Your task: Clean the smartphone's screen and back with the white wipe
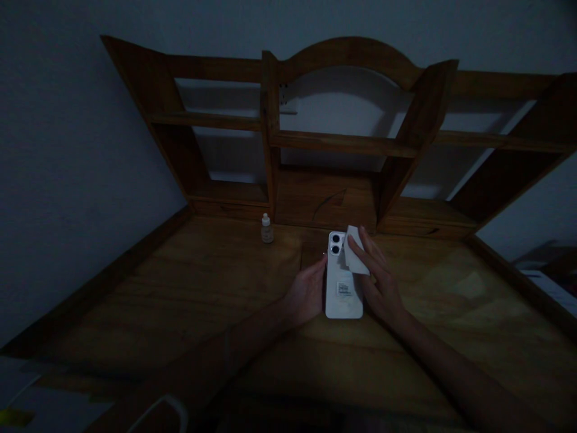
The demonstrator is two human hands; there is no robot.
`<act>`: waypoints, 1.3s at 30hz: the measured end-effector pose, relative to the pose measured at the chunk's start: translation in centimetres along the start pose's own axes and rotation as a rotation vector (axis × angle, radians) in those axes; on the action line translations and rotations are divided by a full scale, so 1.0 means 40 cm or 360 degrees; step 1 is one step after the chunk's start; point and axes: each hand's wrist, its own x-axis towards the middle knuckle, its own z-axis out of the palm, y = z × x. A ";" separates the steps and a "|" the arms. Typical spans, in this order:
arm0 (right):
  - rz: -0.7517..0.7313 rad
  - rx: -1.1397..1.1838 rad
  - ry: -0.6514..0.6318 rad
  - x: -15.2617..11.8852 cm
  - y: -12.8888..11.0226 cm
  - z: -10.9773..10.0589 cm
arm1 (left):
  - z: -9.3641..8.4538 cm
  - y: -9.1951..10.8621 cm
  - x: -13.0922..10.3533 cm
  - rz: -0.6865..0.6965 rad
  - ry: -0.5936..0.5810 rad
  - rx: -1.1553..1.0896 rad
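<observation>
A white smartphone (334, 300) is back side up above the wooden desk, its camera lenses at the top left and a small printed label on its lower half. My left hand (308, 293) grips the phone along its left edge; some of its fingers are hidden. In my right hand (381, 281) is a folded white wipe (356, 255), pressed over the upper right part of the phone's back. The fingers lie over the wipe, and the dim light hides its texture.
A small clear dropper bottle (267, 232) with a white top stands left of the phone. Behind runs a wooden shelf unit (345, 144) along the wall, with a socket (288, 107) behind it. White papers (550, 290) lie beyond the desk's right edge.
</observation>
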 end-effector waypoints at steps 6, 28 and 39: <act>-0.0036 -0.0067 -0.0026 0.002 0.001 -0.001 | -0.013 -0.005 0.004 -0.0013 -0.0075 0.0025; -0.0189 -0.0124 -0.0184 -0.001 -0.001 0.008 | 0.001 0.002 0.003 0.0034 -0.0006 -0.0062; -0.0161 -0.0124 -0.0157 -0.003 0.004 0.014 | -0.005 0.002 0.005 -0.0020 0.0067 -0.0034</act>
